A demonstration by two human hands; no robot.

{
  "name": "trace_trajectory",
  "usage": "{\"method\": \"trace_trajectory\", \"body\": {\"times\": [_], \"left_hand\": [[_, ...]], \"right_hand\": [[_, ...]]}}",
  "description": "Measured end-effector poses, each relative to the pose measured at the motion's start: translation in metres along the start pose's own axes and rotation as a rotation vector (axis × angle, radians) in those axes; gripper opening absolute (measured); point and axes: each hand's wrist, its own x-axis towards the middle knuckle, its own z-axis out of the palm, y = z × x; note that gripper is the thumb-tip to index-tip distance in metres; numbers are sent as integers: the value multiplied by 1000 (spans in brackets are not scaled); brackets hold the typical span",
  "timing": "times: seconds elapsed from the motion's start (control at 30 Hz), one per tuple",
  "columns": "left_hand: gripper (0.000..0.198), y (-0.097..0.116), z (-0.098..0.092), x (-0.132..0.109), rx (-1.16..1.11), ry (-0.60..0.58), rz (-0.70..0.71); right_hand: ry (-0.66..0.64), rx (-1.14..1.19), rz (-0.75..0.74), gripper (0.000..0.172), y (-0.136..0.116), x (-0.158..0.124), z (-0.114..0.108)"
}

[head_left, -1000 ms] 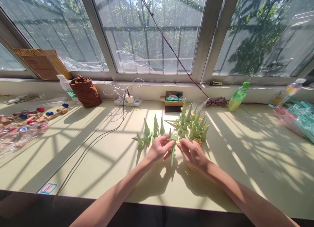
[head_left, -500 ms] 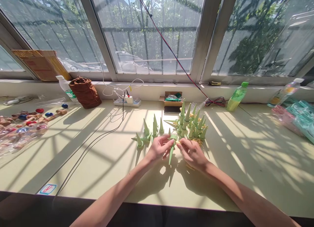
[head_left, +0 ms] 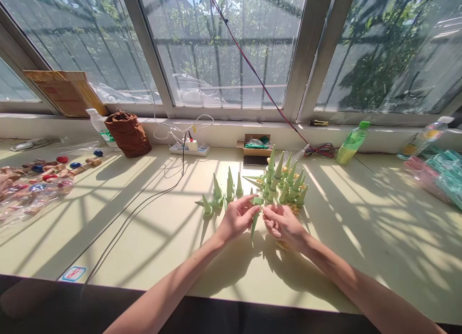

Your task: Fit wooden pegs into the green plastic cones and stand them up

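Note:
My left hand is closed on a green plastic cone piece, its pointed end hanging down and its wider ring end up. Close beside it, my right hand has thumb and finger pinched together at the piece's edge; whatever is between them is too small to make out. Just beyond both hands stands a cluster of green cones with small yellow pieces among them. A smaller group of green cones is left of my left hand. More yellow bits lie under my right wrist.
Wooden toys with red and blue balls lie at the left near a brown pouch. A power strip, small open box and green-capped bottle line the back. Teal and pink items sit right. Black cables cross the table.
The view has shifted slightly. My right fingers have curled in more tightly, and the yellowish bit seen at their tips is now mostly hidden. The left hand keeps its hold on the green cone.

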Motion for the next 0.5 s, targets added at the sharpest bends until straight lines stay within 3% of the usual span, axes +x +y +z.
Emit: {"method": "trace_trajectory", "body": {"times": [0.23, 0.5], "left_hand": [[57, -7, 0, 2, -172, -14, -99], [62, -8, 3, 3, -345, 21, -266]], "right_hand": [[14, -68, -64, 46, 2, 1, 0], [26, -187, -178, 38, 7, 3, -3]]}}
